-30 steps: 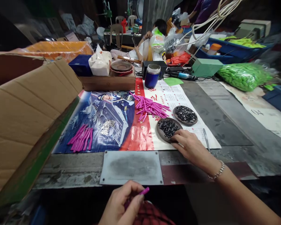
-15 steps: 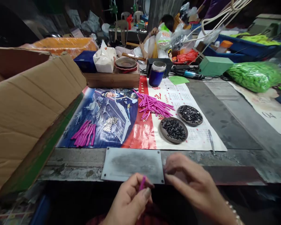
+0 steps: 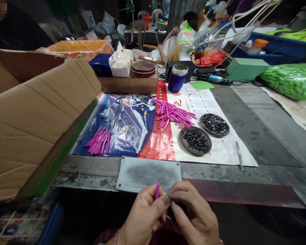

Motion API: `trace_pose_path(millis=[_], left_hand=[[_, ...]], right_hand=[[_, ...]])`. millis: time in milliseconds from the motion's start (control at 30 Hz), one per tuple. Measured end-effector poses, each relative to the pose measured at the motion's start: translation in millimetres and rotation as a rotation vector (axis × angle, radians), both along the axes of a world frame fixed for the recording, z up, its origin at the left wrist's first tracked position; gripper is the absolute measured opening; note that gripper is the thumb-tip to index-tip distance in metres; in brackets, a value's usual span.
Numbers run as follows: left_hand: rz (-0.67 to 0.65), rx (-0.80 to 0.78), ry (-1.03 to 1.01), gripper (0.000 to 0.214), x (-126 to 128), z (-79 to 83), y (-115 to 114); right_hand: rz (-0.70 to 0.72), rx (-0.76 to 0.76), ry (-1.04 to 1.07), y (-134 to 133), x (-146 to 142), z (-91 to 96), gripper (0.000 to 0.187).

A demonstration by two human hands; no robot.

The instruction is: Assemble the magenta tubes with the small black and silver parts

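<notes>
My left hand (image 3: 149, 212) is closed around a thin magenta stick-like piece (image 3: 157, 191), whose upper end stands out between thumb and forefinger. Beside it my right hand (image 3: 195, 211) is pinched, fingertips meeting the left thumb; whatever lies in that pinch is hidden. Both hands are just in front of a grey metal plate (image 3: 150, 173) at the bench edge. Beyond lie a loose pile of magenta pieces (image 3: 174, 114), a smaller row of them (image 3: 99, 141), small silver rings (image 3: 125, 132), and two round dishes, a near one (image 3: 182, 144) and a far one (image 3: 228, 131), holding small dark parts.
A cardboard box (image 3: 46, 115) stands at the left. Tweezers (image 3: 239, 154) lie right of the dishes. Behind are a blue jar (image 3: 177, 81), a wooden box (image 3: 130, 85), a green block (image 3: 246, 69) and a bag of green pieces (image 3: 290, 80). Another person sits farther back.
My right hand has moved left and down from beside the plate to meet my left hand. The magenta piece stays in my left hand. The view has shifted slightly.
</notes>
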State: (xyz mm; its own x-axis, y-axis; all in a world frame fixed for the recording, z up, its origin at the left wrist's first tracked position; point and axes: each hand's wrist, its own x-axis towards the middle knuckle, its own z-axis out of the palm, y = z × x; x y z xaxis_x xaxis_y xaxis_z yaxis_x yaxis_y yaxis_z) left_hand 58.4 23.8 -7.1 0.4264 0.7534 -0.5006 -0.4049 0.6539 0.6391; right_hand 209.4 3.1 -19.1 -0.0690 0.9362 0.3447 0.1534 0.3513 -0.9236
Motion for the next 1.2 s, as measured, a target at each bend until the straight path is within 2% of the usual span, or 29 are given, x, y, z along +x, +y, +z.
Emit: trace_pose_path(millis=[133, 200, 300, 433, 533, 633, 733, 867, 1033, 1200], left_hand=[[-0.062, 0.090, 0.123, 0.038, -4.6, 1.7, 0.3], [-0.117, 0.160, 0.174, 0.032, -7.5, 3.2, 0.7], [-0.199, 0.222, 0.256, 0.030, -11.9, 5.9, 1.3], [-0.291, 0.250, 0.308, 0.030, -16.2, 9.8, 2.8], [-0.346, 0.195, 0.283, 0.030, -17.5, 11.0, 4.1], [-0.369, 0.094, 0.251, 0.031, -18.3, 9.7, 4.0], [-0.383, 0.110, 0.211, 0.035, -19.9, 9.3, 2.6], [-0.387, 0.377, 0.269, 0.035, -23.2, 15.2, -1.3], [-0.403, 0.799, 0.657, 0.019, -26.0, 20.6, -9.9], [-0.397, 1.028, 0.827, 0.014, -26.8, 18.3, -16.2]], right_hand=[[-0.012, -0.155, 0.050, -1.5, 6.8, 2.5, 0.031], [0.040, -0.171, 0.007, 2.0, 9.4, 7.0, 0.024], [0.136, -0.146, -0.077, 9.3, 12.3, 14.9, 0.007], [0.220, -0.131, -0.166, 12.4, 16.8, 19.1, 0.005], [0.260, -0.084, -0.262, 9.2, 21.2, 19.4, 0.005], [0.246, 0.013, -0.423, 4.3, 24.8, 20.1, 0.013], [0.197, 0.082, -0.534, -0.6, 26.9, 21.2, 0.016], [0.141, -0.042, -0.417, -5.1, 27.2, 23.8, 0.009], [0.020, -0.232, -0.119, -7.5, 22.9, 26.2, 0.011], [0.067, -0.321, -0.032, -6.6, 16.9, 25.5, 0.010]])
